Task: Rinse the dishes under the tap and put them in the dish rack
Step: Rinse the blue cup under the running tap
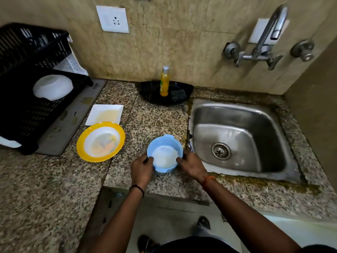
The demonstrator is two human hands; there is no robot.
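Blue bowl (165, 152) between both grips; left hand (141, 170), right hand (191, 166) clasping rim.

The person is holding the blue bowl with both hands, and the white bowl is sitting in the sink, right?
Not quite. Both hands, left and right, do hold the blue bowl, but the white bowl sits upside down in the black dish rack, not in the sink. The head view shows it.
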